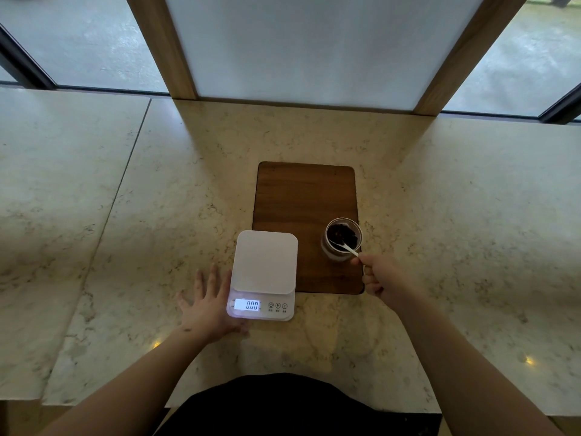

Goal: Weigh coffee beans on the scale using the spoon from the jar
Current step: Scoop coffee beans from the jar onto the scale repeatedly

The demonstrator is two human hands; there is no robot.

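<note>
Presently, in the head view, the scale (pixel 265 272) reads zero with a bare platform; the jar (pixel 342 239) of coffee beans (pixel 342 236) stands just right of it on the wooden board (pixel 301 199). The right hand (pixel 379 278) pinches the white spoon (pixel 345 247), bowl dipped in the jar; the left hand (pixel 209 305) lies flat and spread, touching the scale's left edge. Risk: beans may spill crossing to the platform, and left-hand pressure could skew the reading.

left hand (pixel 207 305) flat; right hand (pixel 382 276) fisted
</note>
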